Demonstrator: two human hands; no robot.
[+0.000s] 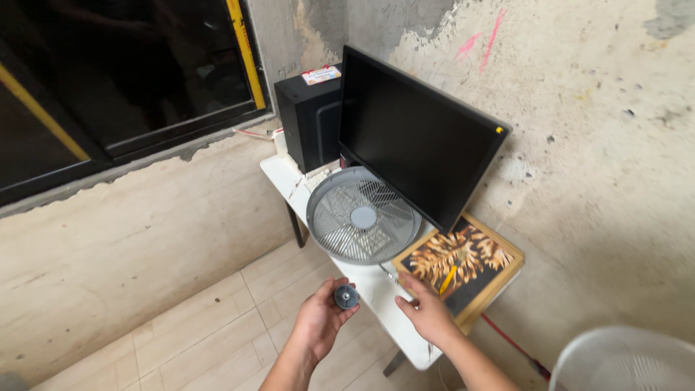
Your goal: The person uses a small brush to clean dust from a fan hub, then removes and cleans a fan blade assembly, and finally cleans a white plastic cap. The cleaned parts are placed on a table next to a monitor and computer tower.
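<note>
left hand [318, 316] grips round grey knob [346, 296]; right hand [427, 311] on smooth white table [405, 340].

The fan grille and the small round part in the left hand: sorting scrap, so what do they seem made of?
Fan grille: probably moulded plastic, matt grey, with thick, evenly coloured ribs. Round part in the left hand: dark body, likely plastic, with a paler centre that might be metal; too small to tell.

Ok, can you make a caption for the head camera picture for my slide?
Left hand holds a small round knob; right hand rests on the white table beside a grey fan grille.
</note>
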